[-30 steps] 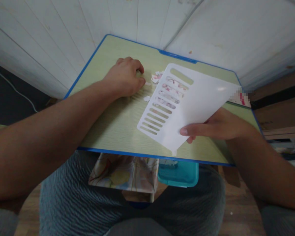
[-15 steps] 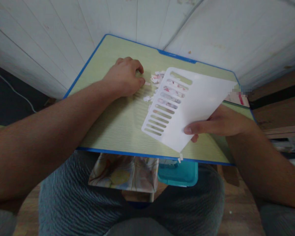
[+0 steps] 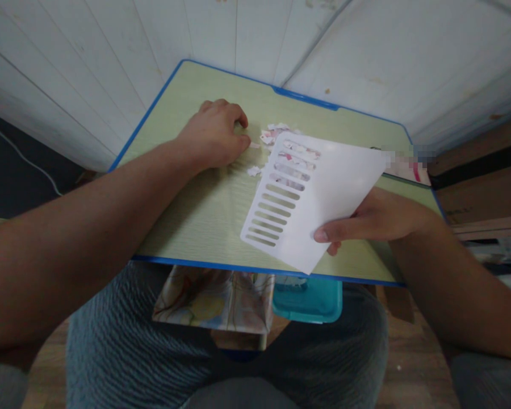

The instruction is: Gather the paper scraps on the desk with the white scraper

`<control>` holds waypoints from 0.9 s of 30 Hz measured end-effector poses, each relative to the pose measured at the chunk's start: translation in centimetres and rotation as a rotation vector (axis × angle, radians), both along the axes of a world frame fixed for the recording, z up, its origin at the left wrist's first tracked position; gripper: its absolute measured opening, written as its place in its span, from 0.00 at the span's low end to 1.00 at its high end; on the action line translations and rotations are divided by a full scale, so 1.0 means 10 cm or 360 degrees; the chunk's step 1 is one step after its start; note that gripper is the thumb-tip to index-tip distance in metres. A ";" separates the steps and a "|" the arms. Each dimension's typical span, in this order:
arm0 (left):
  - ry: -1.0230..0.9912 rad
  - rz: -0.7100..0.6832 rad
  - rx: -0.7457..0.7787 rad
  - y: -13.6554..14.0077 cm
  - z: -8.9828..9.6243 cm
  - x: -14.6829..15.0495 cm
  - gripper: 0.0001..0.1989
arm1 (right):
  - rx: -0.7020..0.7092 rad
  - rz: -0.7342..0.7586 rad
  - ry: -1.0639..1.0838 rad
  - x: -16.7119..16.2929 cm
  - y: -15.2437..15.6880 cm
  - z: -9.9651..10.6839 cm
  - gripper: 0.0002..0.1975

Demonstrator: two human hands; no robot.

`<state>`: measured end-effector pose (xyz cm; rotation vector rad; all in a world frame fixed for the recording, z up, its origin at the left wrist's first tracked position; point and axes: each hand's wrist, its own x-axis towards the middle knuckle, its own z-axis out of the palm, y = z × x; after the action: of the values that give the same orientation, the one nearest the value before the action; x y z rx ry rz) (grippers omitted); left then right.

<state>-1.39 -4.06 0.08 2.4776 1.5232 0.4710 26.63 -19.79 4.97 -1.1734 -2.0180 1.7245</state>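
My right hand (image 3: 366, 218) grips a white slotted sheet (image 3: 332, 182) by its right edge, thumb on top. A row of rounded slots runs along the sheet's left side, and torn paper scraps (image 3: 275, 133) show through the upper ones. More scraps lie just beyond its upper left edge; the rest of the pile is hidden under the sheet. On the table (image 3: 196, 216) rests my left hand (image 3: 217, 133), fingers curled and thumb apart from them. A small paper scrap (image 3: 254, 145) lies by the thumb tip.
The pale green tabletop has a blue rim. Below its front edge are a patterned fabric bin (image 3: 213, 301) and a turquoise plastic container (image 3: 310, 301). A whitish item (image 3: 402, 167) lies at the right end, beside cardboard boxes (image 3: 485, 187). A white plank wall stands behind.
The slotted sheet has moved slightly towards me and to the left with my right hand. Small scraps at its lower corner are gone from view. My left hand has hardly moved.
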 end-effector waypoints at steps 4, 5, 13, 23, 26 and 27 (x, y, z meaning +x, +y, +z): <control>-0.0016 0.0008 0.0018 0.03 -0.03 0.00 0.21 | 0.0130 -0.0095 0.0080 -0.03 0.00 -0.01 0.14; -0.0028 0.0012 0.0020 0.04 -0.04 -0.01 0.20 | 0.0203 -0.0211 0.0139 -0.03 0.01 -0.02 0.14; -0.0217 -0.0053 0.0130 0.18 -0.24 -0.05 0.15 | 0.0911 -0.1287 0.0535 0.16 0.33 -0.27 0.16; -0.0167 0.0072 0.0288 0.20 -0.31 0.02 0.18 | 0.0887 -0.2085 0.0365 0.07 -0.16 -0.42 0.13; -0.0132 0.0064 0.0265 0.19 -0.28 0.02 0.20 | 0.0871 -0.2233 0.0408 0.04 -0.42 -0.63 0.16; -0.0123 0.0059 0.0249 0.18 -0.26 0.02 0.20 | 0.0852 -0.2276 0.0416 0.03 -0.47 -0.69 0.16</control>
<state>-1.23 -2.27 -2.53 2.5165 1.5603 0.7094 26.96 -24.49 -1.94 -1.4440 -0.8256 0.5123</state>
